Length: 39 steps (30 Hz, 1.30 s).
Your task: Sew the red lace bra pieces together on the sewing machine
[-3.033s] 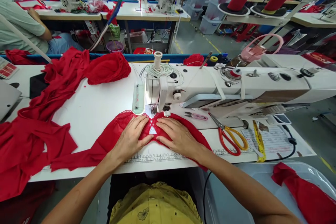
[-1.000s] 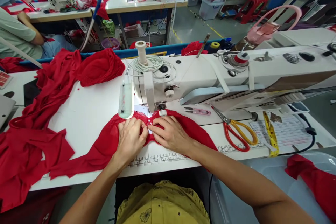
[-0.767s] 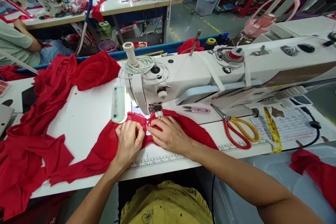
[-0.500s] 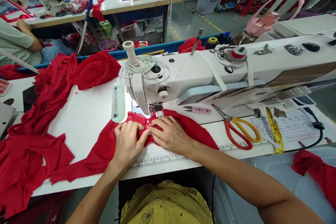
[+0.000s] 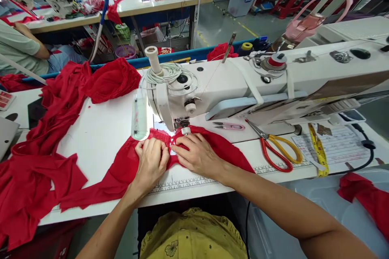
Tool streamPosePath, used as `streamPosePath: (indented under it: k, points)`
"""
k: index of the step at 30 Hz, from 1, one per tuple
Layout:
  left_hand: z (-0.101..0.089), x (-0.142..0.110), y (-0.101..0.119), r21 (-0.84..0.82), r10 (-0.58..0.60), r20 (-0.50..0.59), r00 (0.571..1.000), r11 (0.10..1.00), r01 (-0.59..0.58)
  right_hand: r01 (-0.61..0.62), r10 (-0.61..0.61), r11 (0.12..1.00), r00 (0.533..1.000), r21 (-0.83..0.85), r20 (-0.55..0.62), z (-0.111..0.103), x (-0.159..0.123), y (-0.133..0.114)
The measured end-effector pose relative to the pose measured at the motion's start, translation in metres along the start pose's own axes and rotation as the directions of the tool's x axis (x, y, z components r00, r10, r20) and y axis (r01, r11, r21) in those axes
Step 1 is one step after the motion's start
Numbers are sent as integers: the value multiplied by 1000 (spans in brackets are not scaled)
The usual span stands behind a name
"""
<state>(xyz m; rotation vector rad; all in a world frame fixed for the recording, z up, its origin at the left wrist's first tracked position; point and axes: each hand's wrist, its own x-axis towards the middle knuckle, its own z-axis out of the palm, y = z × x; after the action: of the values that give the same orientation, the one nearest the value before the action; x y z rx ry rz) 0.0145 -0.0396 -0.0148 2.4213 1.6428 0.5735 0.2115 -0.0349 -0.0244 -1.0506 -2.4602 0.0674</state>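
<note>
A red bra (image 5: 121, 166) with lace along its upper edge lies under the presser foot of a white sewing machine (image 5: 219, 85). My left hand (image 5: 152, 160) is closed on the cloth just left of the centre, fingers curled and thumb drawn in. On the other side of the narrow middle part, my right hand (image 5: 197, 151) grips the cloth with bent fingers, close in front of the foot. The fingertips of both hands are partly hidden. The needle cannot be made out.
Red-and-yellow-handled scissors (image 5: 275, 149) and pink thread snips (image 5: 229, 126) lie right of my hands. A tape measure (image 5: 317, 149) rests on a written sheet (image 5: 337, 145). More red garments (image 5: 57, 109) are heaped at left. A co-worker (image 5: 24, 48) sits beyond.
My left thumb has pulled back from beside my right fingers, and the left hand has closed more tightly on the cloth. My right hand stays nearly in place.
</note>
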Motion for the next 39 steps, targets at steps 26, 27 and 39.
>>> streamPosePath:
  k: [26,27,39]
  points:
    - [-9,-13,-15,-172,296,-138,945,933,-317,-81,69,985,994,149,87,-19,3,-12]
    - [-7,-11,-16,-178,315,-121,941,926,-333,-102,91,983,993,152,73,-18,2,-13]
    - [3,-15,-30,-122,240,-13,971,963,-240,-247,222,967,932,56,288,-14,-14,2]
